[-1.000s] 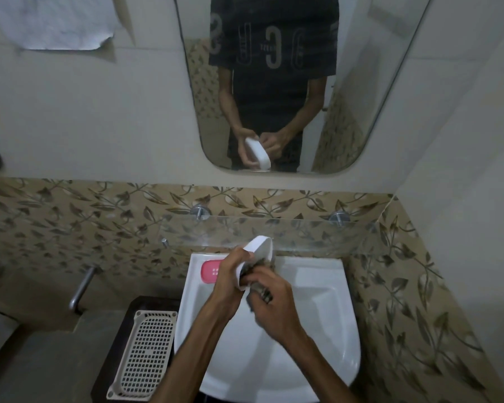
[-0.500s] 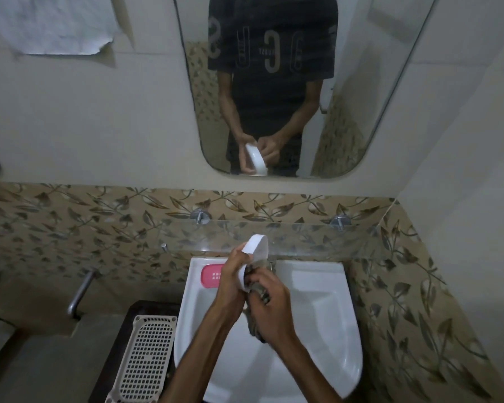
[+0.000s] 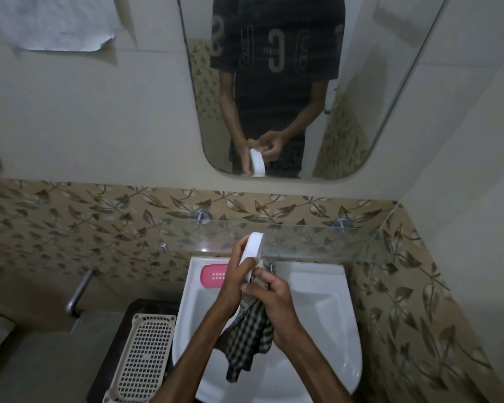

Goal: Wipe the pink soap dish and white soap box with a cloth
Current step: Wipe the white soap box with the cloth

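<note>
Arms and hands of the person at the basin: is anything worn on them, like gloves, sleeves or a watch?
Nothing shows on them. The left hand and right hand are bare, without gloves, and no ring or watch is visible. Both forearms are uncovered as far as the picture's edge. The wall mirror reflects a dark short-sleeved T-shirt with pale lettering, sleeves ending above the elbows.
</note>
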The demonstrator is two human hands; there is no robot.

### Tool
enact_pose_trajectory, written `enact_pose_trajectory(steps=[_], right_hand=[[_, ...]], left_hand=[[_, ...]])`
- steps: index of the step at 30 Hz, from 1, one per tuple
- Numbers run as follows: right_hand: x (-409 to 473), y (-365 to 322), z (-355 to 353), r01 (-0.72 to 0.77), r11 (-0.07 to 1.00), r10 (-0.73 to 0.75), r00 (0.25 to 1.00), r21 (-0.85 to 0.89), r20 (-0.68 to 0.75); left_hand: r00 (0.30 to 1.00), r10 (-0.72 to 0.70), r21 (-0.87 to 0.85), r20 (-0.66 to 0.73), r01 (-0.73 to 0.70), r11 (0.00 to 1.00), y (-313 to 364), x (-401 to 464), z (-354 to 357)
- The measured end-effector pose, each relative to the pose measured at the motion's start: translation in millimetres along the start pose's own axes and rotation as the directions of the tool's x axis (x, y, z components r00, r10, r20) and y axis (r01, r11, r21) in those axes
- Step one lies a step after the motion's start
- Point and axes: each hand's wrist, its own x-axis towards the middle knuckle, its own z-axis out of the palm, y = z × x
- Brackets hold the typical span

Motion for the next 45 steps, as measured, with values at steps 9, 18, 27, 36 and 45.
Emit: enact_pose_trajectory(steps=[9, 18, 27, 36, 45], right_hand=[[0, 11, -28, 0.448, 0.54, -0.454, 0.868, -0.713, 0.201], [-11, 29, -35, 0.377, 0.51, -0.446, 0.884, -0.773, 0.138], [-14, 36, -25, 0.318, 0.591, -0.452, 0.892, -0.741, 0.022], [-13, 29, -13, 0.051, 0.952, -0.098, 0.985, -0.303, -0.143], [-18, 23, -2, 0.098, 0.916, -0.163, 0.977, -0.388, -0.137]], left_hand=[[0.934, -0.298, -0.294, 0.195, 0.346, 0.891, 16, 6, -20], [0.941, -0.305, -0.437, 0.143, 0.337, 0.834, 16, -1, -13], [0.988, -0.131, -0.348, 0.082, 0.152, 0.925, 19, -5, -6], [0.999, 0.026, -0.177, 0.018, -0.023, 0.984, 7, -8, -2], [0.999, 0.033, -0.266, 0.033, -0.023, 0.964, 5, -11, -5]])
